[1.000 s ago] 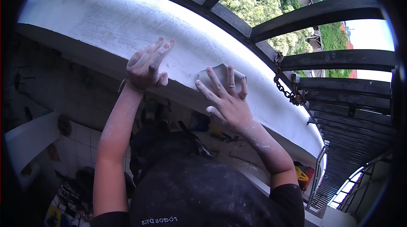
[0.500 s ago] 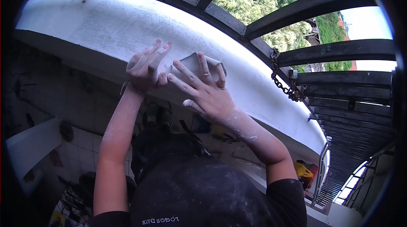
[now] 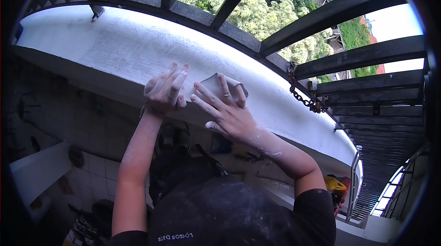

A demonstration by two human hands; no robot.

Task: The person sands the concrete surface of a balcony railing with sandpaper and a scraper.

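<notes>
The person's right hand (image 3: 232, 117) is unclenched, fingers spread over a thin, grey, curling sheet (image 3: 212, 83) at its twelve o'clock, on the long, curved white ledge (image 3: 294, 117). At its ten o'clock, the left hand (image 3: 166, 91) extends its fingers, grasping nothing visible. Even pressure, with the curled edge flattened, would probably keep contact steadier.

this looks like a balcony or terrace: 1 curved white ledge (image 3: 285, 113) crosses mid-frame, a dark metal railing (image 3: 367, 58) runs along its outer edge, trees (image 3: 262, 16) show at the top, and pale tiles (image 3: 97, 168) at lower left.
</notes>
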